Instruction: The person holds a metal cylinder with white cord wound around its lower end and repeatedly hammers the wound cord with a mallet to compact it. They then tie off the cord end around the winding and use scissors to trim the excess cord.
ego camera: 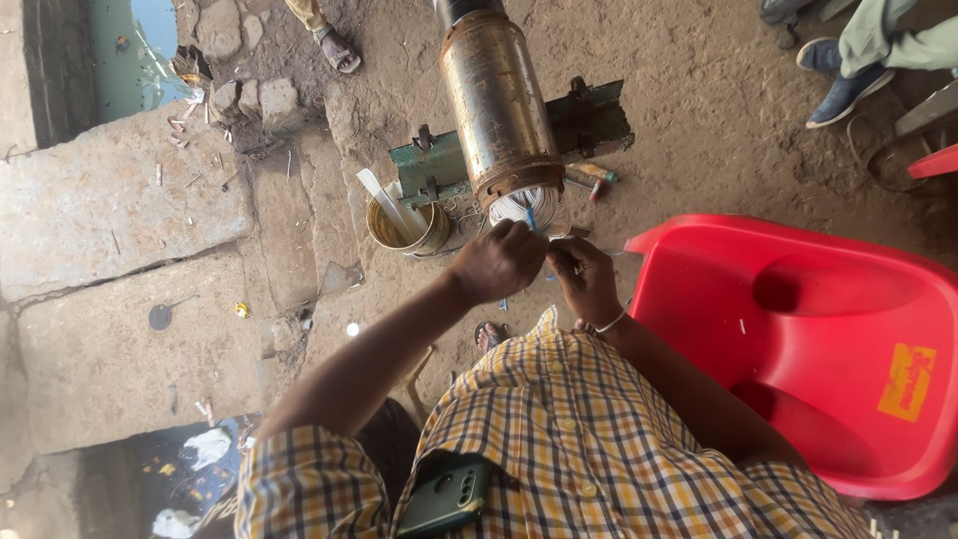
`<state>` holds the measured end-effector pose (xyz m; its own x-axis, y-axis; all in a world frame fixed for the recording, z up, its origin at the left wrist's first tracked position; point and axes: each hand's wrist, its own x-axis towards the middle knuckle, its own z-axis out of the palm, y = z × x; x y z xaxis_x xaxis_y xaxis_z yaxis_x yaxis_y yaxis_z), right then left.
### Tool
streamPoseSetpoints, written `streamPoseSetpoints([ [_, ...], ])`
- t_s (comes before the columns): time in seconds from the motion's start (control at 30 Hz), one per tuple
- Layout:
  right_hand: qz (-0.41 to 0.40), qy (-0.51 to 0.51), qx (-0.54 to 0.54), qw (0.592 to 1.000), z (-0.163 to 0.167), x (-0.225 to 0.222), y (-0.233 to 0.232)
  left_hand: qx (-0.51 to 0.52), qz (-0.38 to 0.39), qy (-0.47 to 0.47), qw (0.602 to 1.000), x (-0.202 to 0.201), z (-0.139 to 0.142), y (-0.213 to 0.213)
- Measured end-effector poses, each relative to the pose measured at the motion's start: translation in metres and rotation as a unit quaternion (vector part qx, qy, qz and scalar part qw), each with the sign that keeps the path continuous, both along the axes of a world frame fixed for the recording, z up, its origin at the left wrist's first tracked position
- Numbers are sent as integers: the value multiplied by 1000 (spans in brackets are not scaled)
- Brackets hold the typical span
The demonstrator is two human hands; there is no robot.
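Tin: a small round tin [407,228] stands on the ground just left of the cylinder's open end; a flat pale stick [387,203] leans out of it toward the upper left. What else is in it cannot be told.
Cylinder: a long rusty metal cylinder [497,100] lies on a green metal stand [589,118], its open end facing the person.
Cylinder contents: pale wire windings [519,206] fill the open mouth, and thin blue strips stick out among them.
Left hand: the left hand [496,262] is at the mouth of the cylinder, fingers curled together in a loose fist; what they grip is hidden behind the knuckles.
Right hand: the right hand [586,279] is just beside the left, almost touching, fingertips pinched together on something thin that is too small to make out; a thin bangle sits on the wrist.
Pocket: a dark green phone [447,496] sticks out of the checked shirt's pocket.
Right side: a red plastic chair [818,349] stands close by the right arm, with a yellow label on its seat.
Ground: small tools [591,180] lie beside the stand; stone slabs [110,210] lie to the left, with scraps of litter on them.
Others: another person's sandalled foot [339,48] is at the top, and another's blue shoe [843,90] is at the upper right, both well apart from the hands.
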<state>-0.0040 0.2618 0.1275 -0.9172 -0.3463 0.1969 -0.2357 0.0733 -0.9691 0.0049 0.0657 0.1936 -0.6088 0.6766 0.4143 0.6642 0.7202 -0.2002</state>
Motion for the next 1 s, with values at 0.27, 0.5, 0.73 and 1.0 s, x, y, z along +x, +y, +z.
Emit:
streamPoseSetpoints([
  [0.27,23,-26,-53,998,-12,6,-1,310,173,-334,873,51,-19,20],
  [0.5,-42,-44,26,998,-32,13,-2,302,263,-589,702,26,-31,13],
  [0.73,-48,300,192,933,-79,-7,-4,412,240,-482,735,1,5,3],
  [1.0,18,300,171,938,-22,18,30,311,1,-216,926,20,61,-6],
])
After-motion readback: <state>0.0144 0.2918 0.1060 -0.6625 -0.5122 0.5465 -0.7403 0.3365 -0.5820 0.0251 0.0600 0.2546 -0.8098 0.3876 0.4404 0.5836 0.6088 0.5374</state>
